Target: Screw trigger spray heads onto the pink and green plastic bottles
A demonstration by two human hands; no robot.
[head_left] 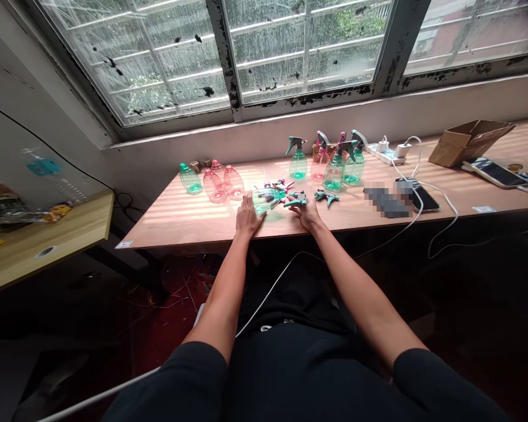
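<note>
My left hand [247, 219] is closed round a clear green bottle [263, 205], tilted low over the table with its neck toward the right. My right hand [310, 217] grips a green and grey spray head [295, 200], whose thin tube points left toward the bottle's neck. Whether the tube is inside the bottle I cannot tell. Just behind both hands lies a pile of pink and green spray heads [278, 187]. Another green spray head [327, 197] rests right of my right hand.
Capless red bottles [217, 184] and a green bottle [190, 179] stand at the left. Several bottles with spray heads [334, 170] stand behind right. Farther right are a power strip [385, 153], phones [425, 196], white cables and an open cardboard box [464, 143]. A window sits behind the table [180, 225].
</note>
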